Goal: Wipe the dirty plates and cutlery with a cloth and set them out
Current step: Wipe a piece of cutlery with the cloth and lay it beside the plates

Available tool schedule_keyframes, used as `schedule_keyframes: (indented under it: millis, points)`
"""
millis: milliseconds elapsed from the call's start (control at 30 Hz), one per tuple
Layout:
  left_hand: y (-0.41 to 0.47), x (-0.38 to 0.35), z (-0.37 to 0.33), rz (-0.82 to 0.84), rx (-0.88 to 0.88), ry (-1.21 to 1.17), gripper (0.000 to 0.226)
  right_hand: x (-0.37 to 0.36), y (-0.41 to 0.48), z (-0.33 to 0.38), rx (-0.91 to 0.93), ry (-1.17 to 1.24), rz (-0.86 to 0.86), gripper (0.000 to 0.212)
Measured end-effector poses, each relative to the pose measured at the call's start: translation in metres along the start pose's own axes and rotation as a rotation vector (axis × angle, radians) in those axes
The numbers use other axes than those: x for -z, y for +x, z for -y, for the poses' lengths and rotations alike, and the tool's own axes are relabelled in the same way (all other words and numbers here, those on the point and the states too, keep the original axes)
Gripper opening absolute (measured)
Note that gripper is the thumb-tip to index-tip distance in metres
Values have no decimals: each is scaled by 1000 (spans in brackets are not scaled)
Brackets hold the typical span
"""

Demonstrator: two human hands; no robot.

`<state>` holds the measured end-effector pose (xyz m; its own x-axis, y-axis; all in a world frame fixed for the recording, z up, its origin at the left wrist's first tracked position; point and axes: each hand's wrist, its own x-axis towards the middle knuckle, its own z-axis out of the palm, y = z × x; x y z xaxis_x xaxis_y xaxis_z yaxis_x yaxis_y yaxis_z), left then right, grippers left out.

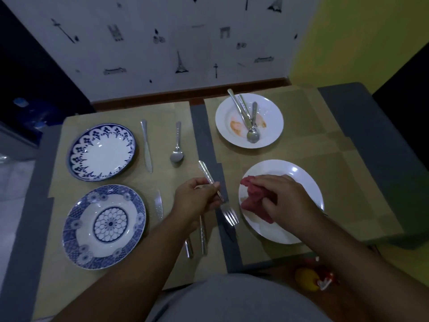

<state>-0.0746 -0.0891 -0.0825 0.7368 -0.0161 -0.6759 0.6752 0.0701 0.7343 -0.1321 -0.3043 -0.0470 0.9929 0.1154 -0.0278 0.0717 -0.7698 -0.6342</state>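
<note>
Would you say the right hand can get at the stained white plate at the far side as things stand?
Probably yes: only bare placemat lies between the right hand and the stained white plate, though its fingers grip a red cloth.

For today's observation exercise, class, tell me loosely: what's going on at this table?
A person is wiping tableware. The left hand holds a fork, tines towards them, while the right hand grips a red cloth over the near white plate. The far white plate shows orange smears and carries some cutlery. The far blue plate, near blue plate, a knife and a spoon lie on the left mat.
</note>
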Motion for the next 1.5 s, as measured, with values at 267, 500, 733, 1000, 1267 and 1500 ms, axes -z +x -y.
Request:
schedule_keyframes:
  millis: [267, 500, 733, 1000, 1267, 1500]
  points:
    - [37, 57, -27, 5, 134, -139, 18, -7, 6, 5, -14, 31, 39, 49]
    - [83, 101, -47, -114, 158, -104, 30, -8, 11, 12, -56, 40, 67, 50]
    - [114, 105, -71, -140, 152, -44, 32, -2, 8, 20, -49, 11, 52, 83]
    - [137, 108, -73, -161, 145, 91, 24, 1, 8, 17, -148, -11, 111, 101]
    - [133, 106, -86, -242, 148, 92, 6, -3, 11, 16, -112, 17, 119, 97]
    - [128, 115, -89, -144, 182, -69, 50, -8, 9, 18, -64, 19, 100, 109]
